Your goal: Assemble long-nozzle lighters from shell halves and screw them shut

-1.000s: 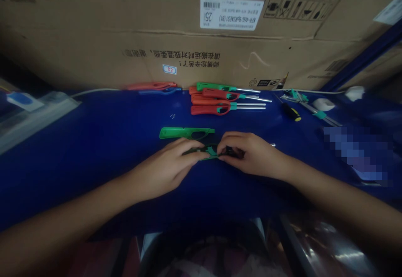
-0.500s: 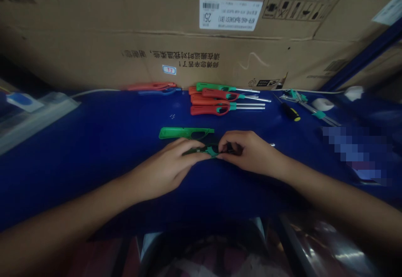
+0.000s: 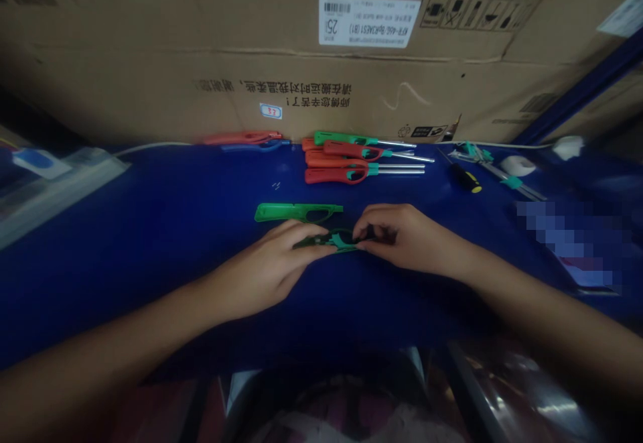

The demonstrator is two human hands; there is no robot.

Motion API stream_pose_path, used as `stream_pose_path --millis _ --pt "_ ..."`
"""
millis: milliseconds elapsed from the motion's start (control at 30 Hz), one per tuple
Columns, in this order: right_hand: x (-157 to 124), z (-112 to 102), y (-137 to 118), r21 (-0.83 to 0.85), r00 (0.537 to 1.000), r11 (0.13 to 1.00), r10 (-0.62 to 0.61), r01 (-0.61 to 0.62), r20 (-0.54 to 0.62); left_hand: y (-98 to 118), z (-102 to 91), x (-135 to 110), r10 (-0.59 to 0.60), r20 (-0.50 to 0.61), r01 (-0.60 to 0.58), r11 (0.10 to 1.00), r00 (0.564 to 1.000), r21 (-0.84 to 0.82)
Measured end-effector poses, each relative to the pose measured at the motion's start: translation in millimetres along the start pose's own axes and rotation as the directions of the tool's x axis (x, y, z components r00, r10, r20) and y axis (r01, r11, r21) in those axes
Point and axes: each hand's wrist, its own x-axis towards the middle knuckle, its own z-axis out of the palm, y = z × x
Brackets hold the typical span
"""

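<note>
Between both hands lies a green lighter body (image 3: pixel 343 240) of the long-nosed kind, with a teal trigger showing in its middle. My left hand (image 3: pixel 281 252) pinches its left end with thumb and fingers. At the right end, my right hand (image 3: pixel 396 232) has its fingers closed on the lighter body; its fingertips hide that part. Just behind the hands rests a loose green half shell (image 3: pixel 281 212) with an oval finger opening. Farther back is a pile of long-nosed lighters, with a red lighter (image 3: pixel 331 175) in front and a green lighter (image 3: pixel 341 138) at the back.
A red shell piece (image 3: pixel 241 138) and a blue shell piece (image 3: pixel 256 146) lie by the cardboard box (image 3: pixel 226 21) along the back. To the right are a screwdriver (image 3: pixel 467 180), metal tubes with teal parts (image 3: pixel 510 180) and a white roll (image 3: pixel 519 165). A plastic bag (image 3: pixel 75 178) lies left.
My right hand has shifted slightly right along the lighter body, so more of its teal trigger shows. My left hand stays nearly still.
</note>
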Motion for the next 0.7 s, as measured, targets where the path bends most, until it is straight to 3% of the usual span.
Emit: stream_pose_path --millis 400,567,700 --pt "0.7 -2.7 2.9 0.009 0.999 1.0 -0.01 0.01 0.046 -1.4 1.7 -0.1 0.013 -0.01 -0.013 1.0 1.0 -0.012" --pt "3.2 0.2 4.9 0.049 0.997 0.996 0.073 -0.073 0.006 -0.6 1.5 1.0 0.02 -0.016 -0.02 1.0 1.0 -0.014" --pt "4.4 -1.4 5.1 0.08 0.99 0.988 0.132 -0.135 0.038 0.1 0.5 1.6 0.032 -0.022 -0.033 0.999 0.999 -0.009"
